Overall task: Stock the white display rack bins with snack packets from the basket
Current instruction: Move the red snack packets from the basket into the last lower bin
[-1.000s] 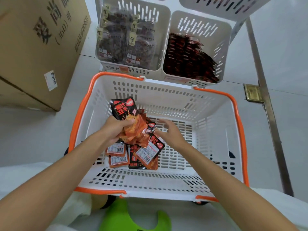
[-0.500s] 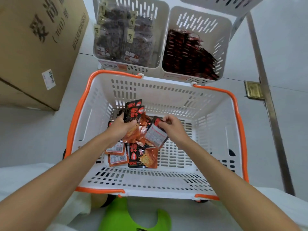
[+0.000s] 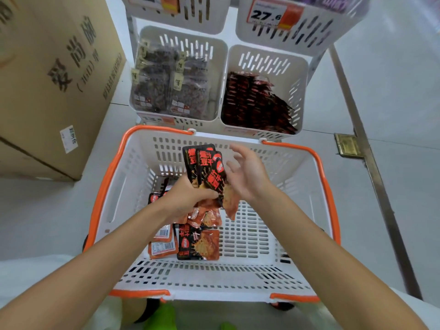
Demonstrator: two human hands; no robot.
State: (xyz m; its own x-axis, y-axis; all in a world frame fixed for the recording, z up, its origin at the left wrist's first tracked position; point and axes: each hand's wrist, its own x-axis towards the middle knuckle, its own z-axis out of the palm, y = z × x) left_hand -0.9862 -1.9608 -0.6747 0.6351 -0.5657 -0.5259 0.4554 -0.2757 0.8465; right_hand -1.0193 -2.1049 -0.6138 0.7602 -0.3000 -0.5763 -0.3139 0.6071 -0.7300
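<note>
Your left hand (image 3: 188, 196) has lifted its gripped packets (image 3: 206, 167) toward the basket's (image 3: 326, 186) far rim. Your right hand (image 3: 247, 172), fingers spread, has released. The bunch looks ready for the bin (image 3: 303, 75).

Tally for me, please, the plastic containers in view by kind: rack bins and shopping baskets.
White rack bins: 4 (two upper, two lower)
Orange-handled basket: 1
Total: 5
</note>
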